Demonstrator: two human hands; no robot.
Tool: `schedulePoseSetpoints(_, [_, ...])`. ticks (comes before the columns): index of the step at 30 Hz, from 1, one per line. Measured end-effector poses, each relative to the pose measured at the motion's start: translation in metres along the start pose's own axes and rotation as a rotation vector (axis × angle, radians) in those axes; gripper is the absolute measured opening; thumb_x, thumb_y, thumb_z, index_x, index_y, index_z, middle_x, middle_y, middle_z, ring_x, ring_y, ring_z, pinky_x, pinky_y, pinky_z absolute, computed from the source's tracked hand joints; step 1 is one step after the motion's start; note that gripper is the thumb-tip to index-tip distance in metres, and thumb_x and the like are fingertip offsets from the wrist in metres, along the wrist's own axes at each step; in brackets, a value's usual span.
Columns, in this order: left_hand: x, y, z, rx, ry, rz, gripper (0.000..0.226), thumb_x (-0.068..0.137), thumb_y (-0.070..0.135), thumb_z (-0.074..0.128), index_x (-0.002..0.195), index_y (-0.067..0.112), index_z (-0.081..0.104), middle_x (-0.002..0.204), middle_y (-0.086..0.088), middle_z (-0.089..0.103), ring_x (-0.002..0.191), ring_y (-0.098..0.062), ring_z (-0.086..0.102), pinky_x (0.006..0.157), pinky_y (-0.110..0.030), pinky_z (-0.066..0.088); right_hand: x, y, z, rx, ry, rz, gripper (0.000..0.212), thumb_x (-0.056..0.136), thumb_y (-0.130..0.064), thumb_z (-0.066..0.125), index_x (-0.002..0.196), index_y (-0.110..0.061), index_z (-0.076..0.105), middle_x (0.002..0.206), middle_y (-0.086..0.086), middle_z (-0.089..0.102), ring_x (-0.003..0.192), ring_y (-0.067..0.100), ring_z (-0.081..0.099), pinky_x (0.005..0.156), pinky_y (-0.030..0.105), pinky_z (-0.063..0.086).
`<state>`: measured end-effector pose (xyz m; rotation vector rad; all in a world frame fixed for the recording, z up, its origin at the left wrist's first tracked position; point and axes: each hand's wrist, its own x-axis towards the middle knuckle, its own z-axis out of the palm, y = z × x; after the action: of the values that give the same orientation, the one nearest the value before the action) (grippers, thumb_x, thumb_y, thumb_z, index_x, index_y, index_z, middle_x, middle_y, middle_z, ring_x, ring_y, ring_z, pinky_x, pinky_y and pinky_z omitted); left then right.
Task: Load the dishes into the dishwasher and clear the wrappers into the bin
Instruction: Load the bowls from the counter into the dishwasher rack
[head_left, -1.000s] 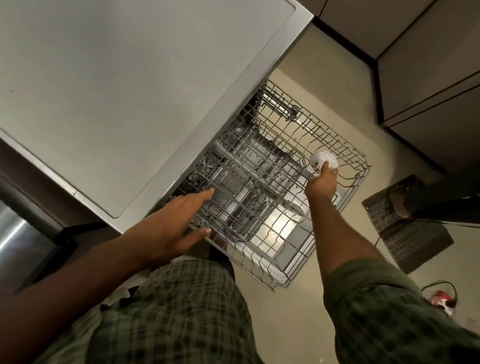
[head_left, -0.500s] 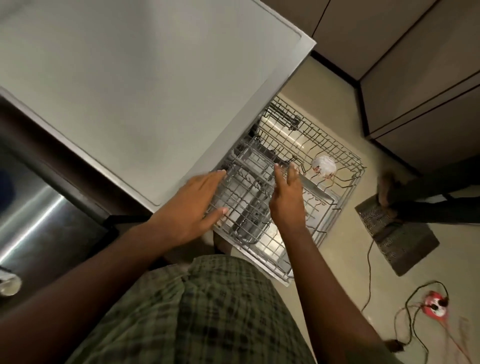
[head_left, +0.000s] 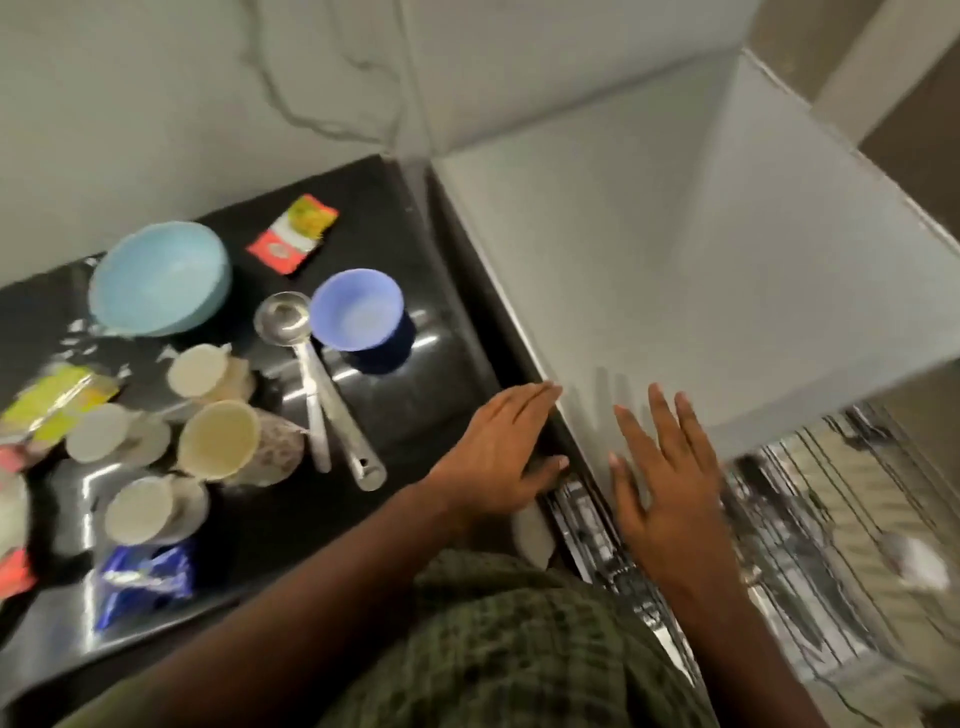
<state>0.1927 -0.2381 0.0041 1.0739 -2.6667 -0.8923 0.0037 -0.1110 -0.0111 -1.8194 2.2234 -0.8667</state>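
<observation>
While both hands hover flat and empty at centre frame, fingers straight, the left hand (head_left: 498, 457) reaches the black counter (head_left: 426, 291) edge and the right hand (head_left: 665, 478) lies over the white dishwasher top (head_left: 675, 270). Light blue plastic bowl (head_left: 158, 278), purple cup (head_left: 358, 309) and red-and-yellow wrapper (head_left: 293, 234) sit upper left; wire rack (head_left: 831, 545) blurs lower right.

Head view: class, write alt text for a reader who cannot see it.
Both the left hand and right hand are open and empty between a black counter and a pulled-out dishwasher rack. The counter holds two bowls, cups, a ladle and wrappers.
</observation>
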Motion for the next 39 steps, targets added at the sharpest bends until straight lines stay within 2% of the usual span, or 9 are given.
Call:
schedulePoseSetpoints(4, [-0.026,-0.042,-0.019,0.003,0.170,-0.119,0.075,0.100,0.039,0.063,0.162,0.015,0.031,0.169,-0.002,0.029,0.156,-0.018,0.021,0.130,-0.036,0.014,0.031,-0.041,0.029,0.124,-0.131,-0.104,0.053,0.104,-0.032,0.053,0.155,-0.017,0.050,0.170,0.007,0.032,0.162,0.024,0.017,0.129,0.031,0.013])
schedulePoseSetpoints(7, [-0.039,-0.069,-0.034,0.057,0.331,-0.193,0.068,0.097,0.033,0.065,0.157,0.013,0.040,0.166,-0.005,0.036,0.155,-0.022,0.029,0.128,-0.043,0.023,0.050,-0.071,0.043,0.236,-0.296,-0.075,0.055,0.106,-0.034,0.054,0.159,-0.025,0.044,0.172,-0.004,0.026,0.162,0.011,0.012,0.129,0.025,0.011])
schedulePoseSetpoints(10, [-0.040,-0.089,-0.054,0.146,0.442,-0.247,0.062,0.095,0.021,0.067,0.152,0.008,0.046,0.161,-0.012,0.042,0.149,-0.030,0.038,0.124,-0.047,0.031,0.061,-0.095,0.052,0.345,-0.403,-0.029,0.057,0.106,-0.034,0.059,0.160,-0.030,0.041,0.172,-0.013,0.024,0.159,0.002,0.013,0.128,0.029,0.019])
schedulePoseSetpoints(16, [-0.023,-0.110,-0.078,0.364,0.326,-0.376,0.054,0.097,0.013,0.064,0.149,0.010,0.050,0.152,-0.012,0.054,0.138,-0.034,0.050,0.113,-0.047,0.042,0.066,-0.115,0.061,0.425,-0.474,0.055,0.057,0.105,-0.040,0.059,0.159,-0.039,0.040,0.169,-0.022,0.026,0.157,-0.004,0.018,0.129,0.042,0.028])
schedulePoseSetpoints(22, [-0.010,-0.113,-0.084,0.459,0.253,-0.370,0.038,0.098,0.011,0.062,0.135,0.020,0.062,0.128,-0.005,0.068,0.117,-0.028,0.059,0.100,-0.042,0.043,0.053,-0.110,0.058,0.477,-0.425,0.148,0.055,0.104,-0.041,0.061,0.156,-0.041,0.044,0.167,-0.022,0.031,0.153,-0.006,0.025,0.126,0.037,0.032])
schedulePoseSetpoints(27, [-0.002,-0.101,-0.084,0.447,0.308,-0.293,0.032,0.088,0.004,0.069,0.118,0.016,0.069,0.107,-0.007,0.070,0.101,-0.032,0.063,0.087,-0.043,0.045,0.041,-0.101,0.052,0.572,-0.345,0.270,0.051,0.103,-0.037,0.064,0.153,-0.039,0.051,0.162,-0.022,0.041,0.145,-0.010,0.038,0.120,0.023,0.037])
schedulePoseSetpoints(31, [-0.003,-0.068,-0.075,0.202,0.384,-0.065,0.024,0.088,0.000,0.072,0.109,0.012,0.071,0.100,-0.006,0.071,0.094,-0.035,0.063,0.082,-0.046,0.050,0.040,-0.094,0.045,0.846,-0.213,0.568,0.040,0.106,-0.028,0.063,0.145,-0.027,0.061,0.145,-0.013,0.062,0.130,-0.004,0.059,0.114,0.033,0.049])
schedulePoseSetpoints(35, [0.004,-0.023,-0.057,-0.055,0.325,0.191,0.019,0.090,0.001,0.071,0.105,0.013,0.072,0.103,-0.001,0.072,0.100,-0.027,0.064,0.088,-0.038,0.051,0.038,-0.078,0.020,1.453,0.051,0.925,0.033,0.107,-0.028,0.058,0.135,-0.014,0.067,0.134,0.008,0.072,0.124,0.024,0.068,0.105,0.043,0.057])
schedulePoseSetpoints(39, [0.018,0.017,-0.029,-0.204,0.166,0.354,0.023,0.087,-0.006,0.071,0.102,0.011,0.074,0.105,-0.001,0.074,0.106,-0.018,0.066,0.097,-0.022,0.048,0.016,-0.048,-0.011,1.893,0.130,0.958,0.055,0.103,-0.043,0.057,0.147,-0.010,0.056,0.142,0.020,0.064,0.116,0.037,0.070,0.104,0.050,0.057])
